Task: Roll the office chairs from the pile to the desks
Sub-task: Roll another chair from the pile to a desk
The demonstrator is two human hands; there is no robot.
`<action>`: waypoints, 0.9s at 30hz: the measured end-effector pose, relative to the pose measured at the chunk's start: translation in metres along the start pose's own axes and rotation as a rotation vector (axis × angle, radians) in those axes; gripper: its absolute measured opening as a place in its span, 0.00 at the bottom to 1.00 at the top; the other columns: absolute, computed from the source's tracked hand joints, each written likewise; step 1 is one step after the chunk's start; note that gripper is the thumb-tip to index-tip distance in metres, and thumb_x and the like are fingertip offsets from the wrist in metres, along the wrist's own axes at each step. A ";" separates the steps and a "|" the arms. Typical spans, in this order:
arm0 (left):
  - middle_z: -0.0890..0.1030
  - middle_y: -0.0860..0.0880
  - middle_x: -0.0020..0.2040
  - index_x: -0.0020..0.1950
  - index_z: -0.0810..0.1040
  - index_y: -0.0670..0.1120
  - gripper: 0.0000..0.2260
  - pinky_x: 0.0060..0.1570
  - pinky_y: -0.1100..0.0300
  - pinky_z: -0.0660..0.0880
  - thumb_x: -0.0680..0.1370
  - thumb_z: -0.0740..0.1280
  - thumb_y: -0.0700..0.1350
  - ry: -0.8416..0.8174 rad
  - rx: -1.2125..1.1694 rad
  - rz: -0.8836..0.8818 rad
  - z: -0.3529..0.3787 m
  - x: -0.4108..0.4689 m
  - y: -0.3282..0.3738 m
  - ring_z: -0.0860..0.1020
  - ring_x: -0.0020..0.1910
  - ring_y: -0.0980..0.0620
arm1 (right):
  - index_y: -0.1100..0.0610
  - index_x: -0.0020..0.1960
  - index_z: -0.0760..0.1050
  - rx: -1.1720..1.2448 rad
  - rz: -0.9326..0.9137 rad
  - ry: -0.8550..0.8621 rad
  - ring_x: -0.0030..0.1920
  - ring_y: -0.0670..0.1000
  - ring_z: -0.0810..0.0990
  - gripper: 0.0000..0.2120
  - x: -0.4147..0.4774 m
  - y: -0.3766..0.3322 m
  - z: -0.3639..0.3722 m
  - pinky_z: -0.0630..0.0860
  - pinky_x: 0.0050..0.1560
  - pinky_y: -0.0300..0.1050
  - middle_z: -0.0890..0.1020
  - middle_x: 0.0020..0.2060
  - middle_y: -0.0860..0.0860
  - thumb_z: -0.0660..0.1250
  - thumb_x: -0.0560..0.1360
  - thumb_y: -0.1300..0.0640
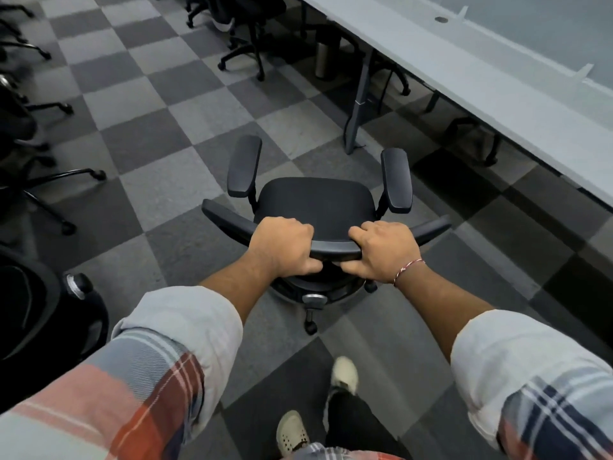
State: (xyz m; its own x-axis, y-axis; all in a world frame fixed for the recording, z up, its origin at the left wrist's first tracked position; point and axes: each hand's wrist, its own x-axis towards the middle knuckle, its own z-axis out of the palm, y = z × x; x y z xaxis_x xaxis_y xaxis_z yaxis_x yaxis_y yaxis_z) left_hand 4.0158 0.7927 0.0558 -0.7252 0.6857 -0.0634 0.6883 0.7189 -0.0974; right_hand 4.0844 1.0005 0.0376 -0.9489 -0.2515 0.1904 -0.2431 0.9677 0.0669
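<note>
Head view: spare chairs stand well left of the left hand, which is curled tight round the back rail of the chair. Right hand clamps the same rail just beside it. The chair faces straight ahead of both; the desk runs ahead-right, nearer the right hand.

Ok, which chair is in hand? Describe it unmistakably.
Find the long grey desk on the right. Beside it, on checkered carpet, stands a black office chair. Only this one has the left hand and right hand gripping its backrest.
</note>
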 end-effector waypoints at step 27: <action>0.75 0.54 0.35 0.37 0.71 0.51 0.18 0.40 0.55 0.77 0.70 0.65 0.66 -0.198 -0.043 -0.292 -0.007 0.243 -0.276 0.77 0.37 0.49 | 0.53 0.39 0.73 0.032 -0.255 0.000 0.31 0.57 0.80 0.26 0.406 0.073 0.082 0.62 0.31 0.44 0.78 0.30 0.52 0.67 0.63 0.29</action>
State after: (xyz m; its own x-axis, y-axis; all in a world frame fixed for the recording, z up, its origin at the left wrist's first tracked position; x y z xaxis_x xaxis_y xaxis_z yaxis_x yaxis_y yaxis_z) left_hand 3.6502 0.7616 0.0740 -0.8786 0.4180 -0.2308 0.4485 0.8883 -0.0984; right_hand 3.6653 0.9709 0.0396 -0.8558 -0.4879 0.1717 -0.4812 0.8728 0.0820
